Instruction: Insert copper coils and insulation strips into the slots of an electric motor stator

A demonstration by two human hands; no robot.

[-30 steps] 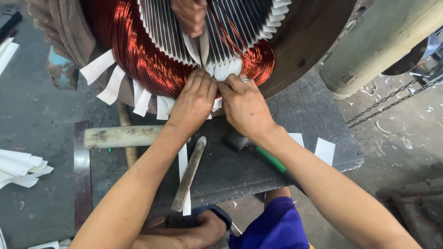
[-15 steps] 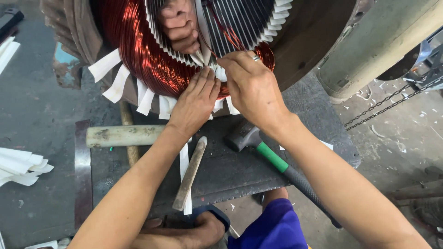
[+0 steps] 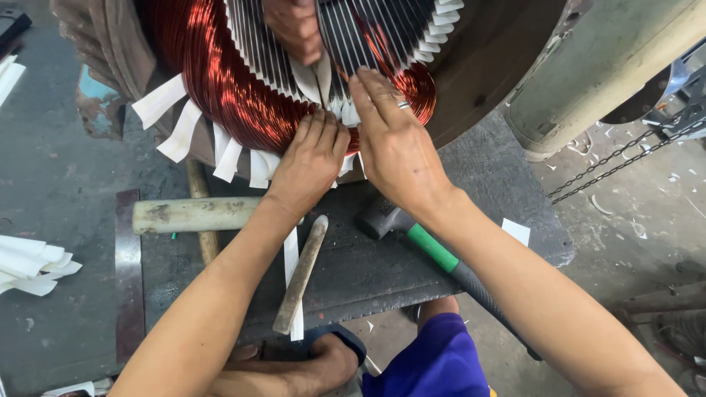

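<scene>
Big motor stator [image 3: 471, 110] at top centre of frame, open end facing the camera, resting at the far edge of the dark worktop [image 3: 515, 191]. Copper coil [image 3: 213, 81] bulging out in the upper left, white paper strips [image 3: 184, 125] sticking out below it, likely as slot insulation.

Left hand [image 3: 312, 165] at centre, fingers [image 3: 323, 132] bunched narrow and curled against the lower edge of the coil, pressing on wire or paper there; cannot tell whether anything pinched. Right hand [image 3: 397, 147] just right of it, fingers [image 3: 368, 92] flat and extended, laid on the slot teeth [image 3: 368, 37], holding nothing, looks like bracing or smoothing. Ring on one finger. Hands nearly touching, both working the same spot at the bottom of the bore.

Third hand [image 3: 294, 26] at top centre, another person's, reaching in from the far side at the same slots.

Tools parked within reach on the worktop below the hands: pale mallet [image 3: 191, 215] lying crosswise at centre left, wooden stick [image 3: 300, 273] at lower centre over a loose paper strip [image 3: 292, 257], hammer with green-and-black handle [image 3: 434, 250] at centre right under the right forearm.

No containers visible. Stack of cut paper [image 3: 33, 261] at left edge, chain [image 3: 618, 158] on the floor at right.
</scene>
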